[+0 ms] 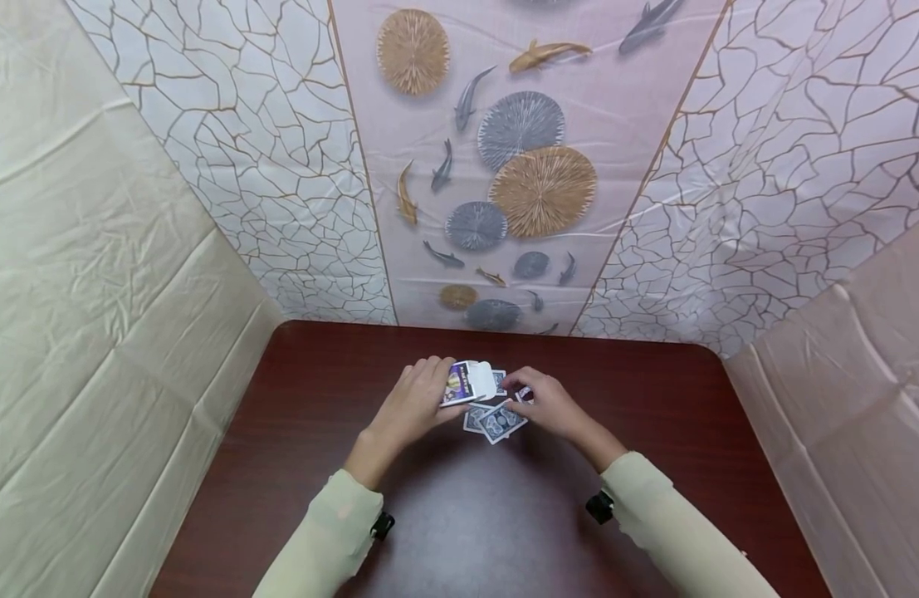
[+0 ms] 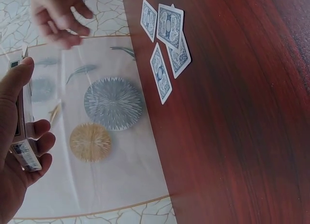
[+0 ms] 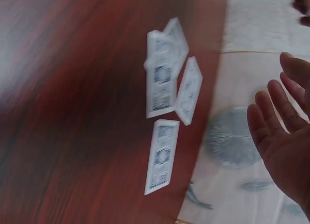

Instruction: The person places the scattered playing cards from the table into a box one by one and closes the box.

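Note:
My left hand (image 1: 410, 403) grips a playing-card box (image 1: 457, 384), thumb on one side and fingers curled round the other. The box has a purple picture on its face, and its white flap stands out toward the right. In the left wrist view the card box (image 2: 26, 156) is seen edge-on; what is inside is hidden. Over the cards hovers my right hand (image 1: 552, 405), fingers loosely bent and holding nothing. Several blue-and-white playing cards (image 1: 501, 422) lie backs up on the table, two of them overlapping. In the right wrist view one card (image 3: 162, 156) lies apart.
The dark red-brown wooden table (image 1: 302, 465) has a glossy surface. Behind it hangs a cloth backdrop (image 1: 444, 166) printed with fish and round shapes. Pale cloth walls (image 1: 153, 332) stand at both sides.

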`<state>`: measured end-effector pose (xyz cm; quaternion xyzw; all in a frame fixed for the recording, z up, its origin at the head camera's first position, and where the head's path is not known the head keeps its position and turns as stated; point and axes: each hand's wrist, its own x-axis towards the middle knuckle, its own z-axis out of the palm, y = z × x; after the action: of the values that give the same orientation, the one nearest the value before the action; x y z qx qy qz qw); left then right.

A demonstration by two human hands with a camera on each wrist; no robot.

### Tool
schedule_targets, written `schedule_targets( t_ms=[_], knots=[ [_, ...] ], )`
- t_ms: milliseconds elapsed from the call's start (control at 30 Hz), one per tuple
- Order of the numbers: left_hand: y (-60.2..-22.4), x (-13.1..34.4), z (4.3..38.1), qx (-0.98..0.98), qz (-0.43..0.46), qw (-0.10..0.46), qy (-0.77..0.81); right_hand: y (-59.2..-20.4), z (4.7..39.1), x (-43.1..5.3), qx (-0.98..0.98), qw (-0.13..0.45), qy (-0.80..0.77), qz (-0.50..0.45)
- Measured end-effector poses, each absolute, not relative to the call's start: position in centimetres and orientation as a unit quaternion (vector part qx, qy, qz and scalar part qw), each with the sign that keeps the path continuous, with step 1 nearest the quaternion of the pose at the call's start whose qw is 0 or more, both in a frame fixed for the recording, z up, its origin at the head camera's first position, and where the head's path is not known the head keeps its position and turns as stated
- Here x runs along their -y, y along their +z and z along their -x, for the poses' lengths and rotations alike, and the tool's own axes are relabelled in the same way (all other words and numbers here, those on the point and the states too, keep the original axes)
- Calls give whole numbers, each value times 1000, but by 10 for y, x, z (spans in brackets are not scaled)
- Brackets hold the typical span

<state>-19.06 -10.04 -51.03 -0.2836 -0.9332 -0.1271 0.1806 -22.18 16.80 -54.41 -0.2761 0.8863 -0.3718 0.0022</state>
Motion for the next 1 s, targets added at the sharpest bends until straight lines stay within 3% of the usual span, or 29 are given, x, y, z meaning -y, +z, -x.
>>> schedule_targets(
  t_ms=[300, 567, 1000],
  knots=[
    [-511, 102, 191, 932, 289, 185, -121, -571, 234, -161, -923, 73, -197, 322],
    [-512, 103, 191, 932, 291, 184, -112, -583, 241, -157, -929, 95, -119, 337],
    [-515, 104, 190, 931, 290, 187, -114, -598, 244, -160, -928, 70, -28, 365]
  ],
)
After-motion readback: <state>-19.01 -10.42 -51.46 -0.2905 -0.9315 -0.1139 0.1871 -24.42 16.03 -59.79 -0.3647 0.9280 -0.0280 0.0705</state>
